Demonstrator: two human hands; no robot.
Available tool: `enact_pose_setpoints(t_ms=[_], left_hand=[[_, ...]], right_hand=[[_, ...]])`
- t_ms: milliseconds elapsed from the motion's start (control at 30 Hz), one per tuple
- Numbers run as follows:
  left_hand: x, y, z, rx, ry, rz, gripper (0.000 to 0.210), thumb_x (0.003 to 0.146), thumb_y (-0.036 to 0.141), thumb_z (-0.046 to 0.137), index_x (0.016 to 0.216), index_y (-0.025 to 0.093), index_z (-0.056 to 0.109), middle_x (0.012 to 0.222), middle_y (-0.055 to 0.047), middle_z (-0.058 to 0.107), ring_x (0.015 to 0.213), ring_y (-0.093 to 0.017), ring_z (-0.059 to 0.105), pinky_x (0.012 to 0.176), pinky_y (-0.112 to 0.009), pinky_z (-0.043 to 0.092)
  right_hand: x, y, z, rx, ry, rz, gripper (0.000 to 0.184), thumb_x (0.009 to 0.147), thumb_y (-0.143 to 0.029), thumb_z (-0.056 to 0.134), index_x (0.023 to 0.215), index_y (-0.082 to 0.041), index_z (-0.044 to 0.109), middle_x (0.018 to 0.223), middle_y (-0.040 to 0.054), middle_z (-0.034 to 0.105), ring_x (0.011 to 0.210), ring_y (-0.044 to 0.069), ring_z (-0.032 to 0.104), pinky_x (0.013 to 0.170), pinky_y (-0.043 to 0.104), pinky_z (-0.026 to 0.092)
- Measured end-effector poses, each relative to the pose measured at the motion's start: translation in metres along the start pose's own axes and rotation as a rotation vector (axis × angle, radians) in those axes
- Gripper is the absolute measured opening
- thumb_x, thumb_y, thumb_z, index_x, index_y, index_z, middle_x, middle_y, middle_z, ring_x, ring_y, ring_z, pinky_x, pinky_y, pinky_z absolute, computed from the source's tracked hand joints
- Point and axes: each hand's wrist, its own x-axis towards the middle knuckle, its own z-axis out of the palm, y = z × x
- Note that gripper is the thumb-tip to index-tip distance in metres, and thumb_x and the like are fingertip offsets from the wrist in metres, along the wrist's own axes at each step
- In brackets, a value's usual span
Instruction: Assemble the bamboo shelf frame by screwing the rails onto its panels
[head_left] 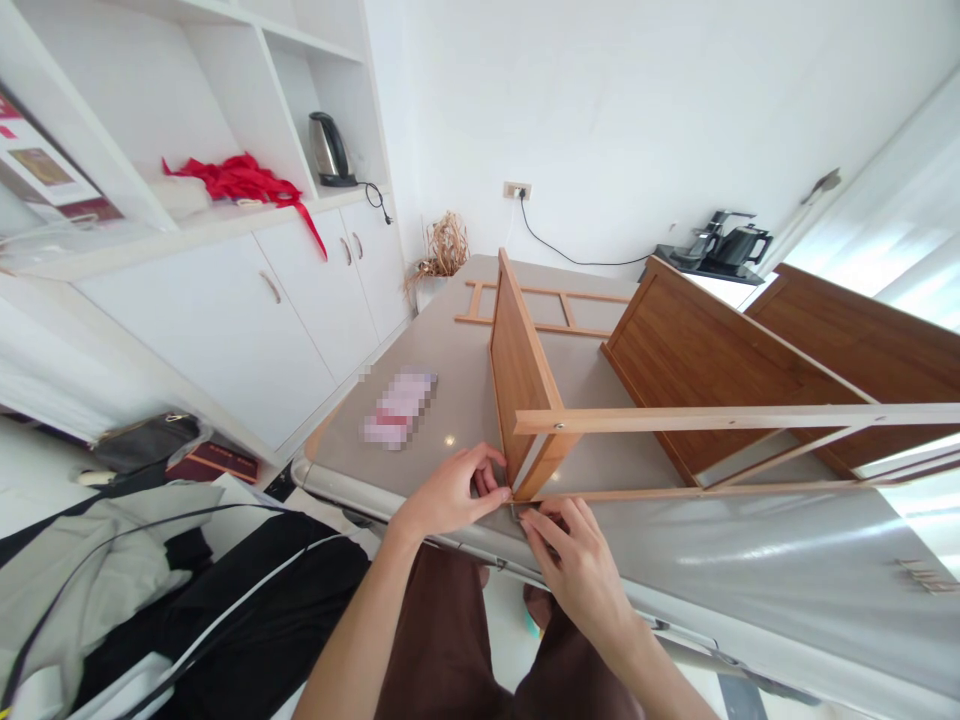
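A partly joined wooden shelf frame lies on its side on the table, its end panel (521, 370) upright and its long rail (697, 418) running off to the right. My left hand (454, 490) is closed at the lower near corner of that panel, thumb and fingertips against the wood. Just right of it, my right hand (577, 550) pinches a small metal piece (516, 511) at the lower rail's end; its exact kind is too small to tell. Two wide brown panels (739, 370) stand farther right within the frame.
A ladder-like wooden frame (474, 302) lies at the back of the grey table (442, 350). A phone-like blurred item (399, 410) rests on the left. Several small pieces (926, 576) lie at the right. Clothes and cables (247, 590) are heaped at lower left.
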Motion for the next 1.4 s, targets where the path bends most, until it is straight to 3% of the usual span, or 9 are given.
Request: enact_pose_setpoints(t_ms=[200, 467, 767, 933, 1167, 1400], left_hand=[[0.001, 0.0, 0.001, 0.0, -0.01, -0.009, 0.025, 0.085, 0.03, 0.063, 0.106, 0.022, 0.053, 0.074, 0.004, 0.061, 0.07, -0.013, 0.062, 0.07, -0.027, 0.049], [-0.001, 0.003, 0.002, 0.009, -0.004, -0.002, 0.026, 0.086, 0.034, 0.062, 0.107, 0.022, 0.052, 0.074, 0.003, 0.062, 0.07, -0.014, 0.063, 0.07, -0.028, 0.049], [-0.002, 0.004, 0.004, 0.014, -0.015, 0.009, 0.029, 0.087, 0.037, 0.062, 0.109, 0.021, 0.052, 0.074, 0.003, 0.061, 0.071, -0.014, 0.062, 0.071, -0.029, 0.05], [-0.004, 0.006, 0.002, 0.015, -0.027, 0.028, 0.029, 0.087, 0.034, 0.061, 0.11, 0.02, 0.051, 0.075, 0.002, 0.061, 0.074, -0.015, 0.062, 0.075, -0.031, 0.051], [-0.004, 0.01, 0.002, 0.099, -0.038, 0.111, 0.046, 0.068, 0.016, 0.069, 0.109, 0.02, 0.049, 0.085, 0.0, 0.061, 0.078, -0.015, 0.058, 0.074, -0.029, 0.049], [-0.003, 0.008, 0.008, 0.159, 0.02, 0.113, 0.042, 0.068, 0.017, 0.069, 0.105, 0.021, 0.049, 0.077, 0.003, 0.058, 0.071, -0.014, 0.056, 0.071, -0.028, 0.046]], right_hand=[[-0.003, -0.001, 0.002, -0.057, 0.048, 0.008, 0.02, 0.096, -0.02, 0.055, 0.109, -0.022, 0.07, 0.085, 0.0062, 0.058, 0.083, 0.02, 0.054, 0.077, 0.036, 0.045], [-0.001, -0.004, -0.004, -0.07, 0.025, 0.028, 0.018, 0.096, -0.022, 0.054, 0.1, -0.023, 0.072, 0.084, 0.0048, 0.058, 0.083, 0.018, 0.055, 0.075, 0.033, 0.046], [0.002, -0.002, -0.012, 0.001, -0.024, -0.049, 0.019, 0.097, -0.016, 0.051, 0.099, -0.021, 0.069, 0.094, 0.0059, 0.064, 0.091, 0.019, 0.056, 0.081, 0.034, 0.05], [0.004, 0.001, -0.013, -0.105, -0.067, -0.161, 0.017, 0.096, -0.013, 0.053, 0.102, -0.02, 0.068, 0.092, 0.0055, 0.063, 0.087, 0.018, 0.055, 0.08, 0.033, 0.049], [0.01, 0.005, -0.017, -0.172, -0.143, -0.263, 0.017, 0.096, -0.014, 0.052, 0.103, -0.02, 0.066, 0.089, 0.005, 0.061, 0.085, 0.018, 0.053, 0.078, 0.032, 0.047], [0.008, 0.008, -0.018, -0.128, -0.208, -0.266, 0.021, 0.098, -0.013, 0.047, 0.109, -0.018, 0.064, 0.094, 0.0062, 0.06, 0.088, 0.019, 0.054, 0.08, 0.034, 0.049]])
